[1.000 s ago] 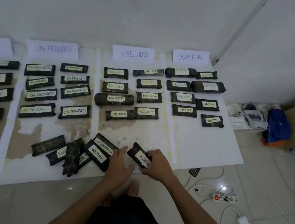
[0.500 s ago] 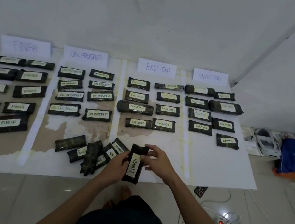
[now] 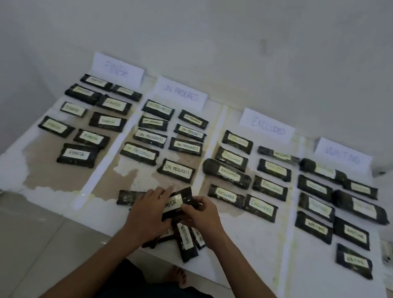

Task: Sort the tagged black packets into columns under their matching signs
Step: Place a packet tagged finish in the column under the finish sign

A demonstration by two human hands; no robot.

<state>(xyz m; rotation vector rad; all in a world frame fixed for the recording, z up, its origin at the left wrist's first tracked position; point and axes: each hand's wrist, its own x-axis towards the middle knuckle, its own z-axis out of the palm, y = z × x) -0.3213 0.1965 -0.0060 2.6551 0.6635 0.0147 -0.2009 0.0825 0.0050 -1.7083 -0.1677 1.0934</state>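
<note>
White board (image 3: 323,289) flat on the floor, far edge against the wall. Four paper signs along that edge: FINISH sign (image 3: 117,70), ON PROGRESS sign (image 3: 180,92), EXCLUDED sign (image 3: 267,126), WAITING sign (image 3: 342,155). Lettering faint and blurred.

Sorted packets (image 3: 77,154) in columns beneath: nine under FINISH, eight under each of the other three. Several far labels unreadable.

Unsorted pile (image 3: 188,250) at the near edge, mostly hidden under the hands, count impossible. One WAITING packet (image 3: 186,239) legible; one dark packet (image 3: 129,196) poking out left, label unseen.

FINISH packet (image 3: 172,203) held just over the pile, below the ON PROGRESS column, first letters covered. Left hand (image 3: 147,211) gripping its left side; right hand (image 3: 202,214) pinching its right edge. Both forearms cut off at the bottom of the frame.
</note>
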